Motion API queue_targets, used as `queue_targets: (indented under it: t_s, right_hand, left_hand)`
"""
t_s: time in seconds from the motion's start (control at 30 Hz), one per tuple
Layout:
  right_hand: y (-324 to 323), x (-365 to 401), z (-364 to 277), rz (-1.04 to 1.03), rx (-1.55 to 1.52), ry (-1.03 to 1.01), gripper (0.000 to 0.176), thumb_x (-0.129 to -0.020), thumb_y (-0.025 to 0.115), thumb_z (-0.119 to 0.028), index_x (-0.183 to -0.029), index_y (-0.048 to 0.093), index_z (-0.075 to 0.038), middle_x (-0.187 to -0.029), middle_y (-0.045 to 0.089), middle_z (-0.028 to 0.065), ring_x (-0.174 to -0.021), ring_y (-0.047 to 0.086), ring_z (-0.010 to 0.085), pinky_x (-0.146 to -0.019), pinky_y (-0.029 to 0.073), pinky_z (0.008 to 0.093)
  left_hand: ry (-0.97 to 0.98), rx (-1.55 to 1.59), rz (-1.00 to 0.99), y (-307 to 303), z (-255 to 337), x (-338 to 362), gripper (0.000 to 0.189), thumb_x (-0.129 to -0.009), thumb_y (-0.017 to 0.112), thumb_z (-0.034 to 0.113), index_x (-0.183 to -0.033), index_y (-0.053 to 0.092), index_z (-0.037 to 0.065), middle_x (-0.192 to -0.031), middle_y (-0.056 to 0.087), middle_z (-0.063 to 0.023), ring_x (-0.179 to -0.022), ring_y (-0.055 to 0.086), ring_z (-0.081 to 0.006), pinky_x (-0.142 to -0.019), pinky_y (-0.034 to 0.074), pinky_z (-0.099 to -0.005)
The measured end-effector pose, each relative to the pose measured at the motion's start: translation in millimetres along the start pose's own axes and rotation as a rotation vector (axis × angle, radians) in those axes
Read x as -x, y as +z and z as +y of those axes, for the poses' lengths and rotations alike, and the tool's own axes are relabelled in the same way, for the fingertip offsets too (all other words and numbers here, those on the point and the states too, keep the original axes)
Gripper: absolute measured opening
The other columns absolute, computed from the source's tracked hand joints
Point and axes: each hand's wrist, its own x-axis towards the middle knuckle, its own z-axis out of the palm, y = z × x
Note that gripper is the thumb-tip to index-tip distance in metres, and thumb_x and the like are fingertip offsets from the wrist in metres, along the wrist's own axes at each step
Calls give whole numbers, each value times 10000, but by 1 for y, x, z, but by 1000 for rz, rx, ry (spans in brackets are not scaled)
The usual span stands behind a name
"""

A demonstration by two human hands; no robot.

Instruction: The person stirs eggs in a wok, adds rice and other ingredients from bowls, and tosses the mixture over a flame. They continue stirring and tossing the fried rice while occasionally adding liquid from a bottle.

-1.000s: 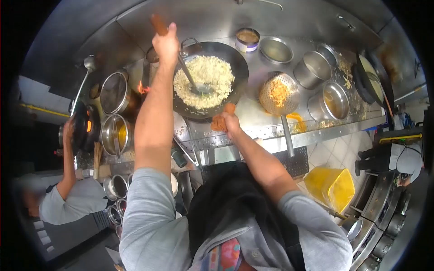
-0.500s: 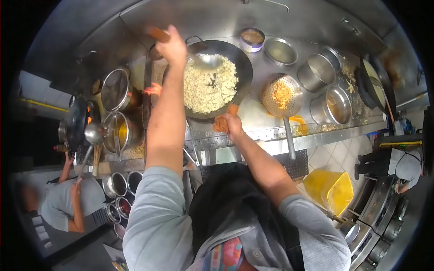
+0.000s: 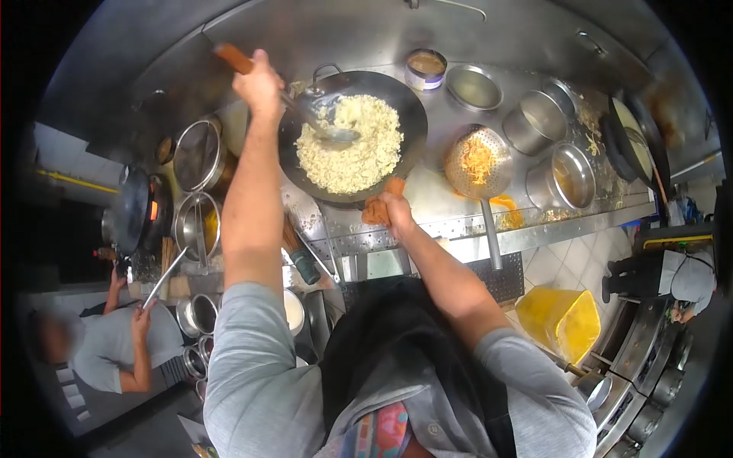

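Observation:
A large dark wok holds a heap of pale, rice-like food. My left hand, up at the wok's left side, is closed around the wooden handle of a metal ladle, whose bowl rests in the food. Below the wok's near rim, my right hand grips an orange-brown cloth at the wok's edge. To the right of the wok, a perforated strainer holds orange shreds, its handle pointing toward me.
An open can, a metal bowl and metal pots stand at the back right. Pots with strainers are at the left. A co-worker stands at the lower left, another person at the far right. A yellow bin is lower right.
My left hand has moved left, drawing the ladle left and toward me through the food. My right hand has barely moved. The co-worker's ladle at the left has shifted.

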Motion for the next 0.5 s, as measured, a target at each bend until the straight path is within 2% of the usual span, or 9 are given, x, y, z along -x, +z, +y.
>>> queue_targets:
  t_s: [0.07, 0.1, 0.17, 0.23, 0.27, 0.37, 0.47, 0.5]
  right_hand:
    - [1, 4, -6, -4, 25, -11, 252, -894, 534, -135, -924, 649, 87, -797, 682, 177, -597, 646, 217, -454, 466, 299]
    - [1, 8, -8, -13, 53, -14, 263, -897, 534, -144, -930, 650, 89, -792, 684, 177, -573, 637, 211, -435, 448, 287]
    - [1, 11, -9, -29, 54, 19, 268, -899, 535, -154, -931, 652, 84, -797, 687, 176, -568, 634, 207, -416, 428, 280]
    - [4, 10, -20, -54, 57, 35, 273, -901, 536, -165, -931, 654, 79, -803, 690, 175, -562, 631, 202, -397, 408, 273]
    - [4, 11, -24, -58, 63, 33, 277, -901, 538, -168, -941, 654, 81, -804, 690, 176, -554, 626, 201, -391, 399, 273]
    - [1, 19, -31, -103, 68, 50, 288, -903, 540, -173, -965, 654, 83, -808, 691, 176, -544, 619, 198, -384, 390, 274]
    - [0, 25, -34, -129, 69, 56, 299, -906, 540, -177, -992, 648, 88, -816, 693, 171, -545, 620, 197, -381, 390, 277]
    - [1, 26, -36, -128, 87, 54, 305, -907, 539, -179, -1007, 642, 90, -820, 694, 169, -548, 622, 197, -379, 388, 277]
  left_hand:
    - [110, 81, -5, -2, 22, -16, 230, -953, 629, 122, -779, 500, 44, -523, 485, -26, -374, 453, -127, -365, 380, -280]
    - [95, 78, -15, -10, 22, -23, 239, -948, 634, 127, -771, 497, 42, -521, 482, -23, -387, 464, -131, -373, 385, -293]
    - [273, -256, 23, -20, -8, -17, 240, -947, 630, 131, -767, 498, 41, -518, 477, -26, -396, 470, -141, -384, 398, -314]
    - [-36, -97, -12, -19, -9, 6, 224, -944, 624, 130, -781, 503, 35, -522, 480, -33, -404, 477, -150, -396, 414, -330]
    - [-54, -51, -31, -19, -2, 7, 213, -955, 626, 118, -817, 475, 56, -530, 417, -19, -394, 409, -137, -393, 397, -333]
    - [-37, 48, -52, -31, 49, 2, 259, -965, 637, 134, -764, 482, 78, -520, 428, 7, -397, 416, -111, -393, 371, -307]
    - [0, 108, -203, -48, 91, 31, 311, -973, 629, 153, -706, 476, 104, -518, 423, 28, -404, 410, -100, -415, 334, -272]
    - [139, -275, -17, -43, 69, 47, 295, -978, 620, 155, -727, 480, 83, -526, 449, 7, -408, 429, -110, -411, 357, -290]
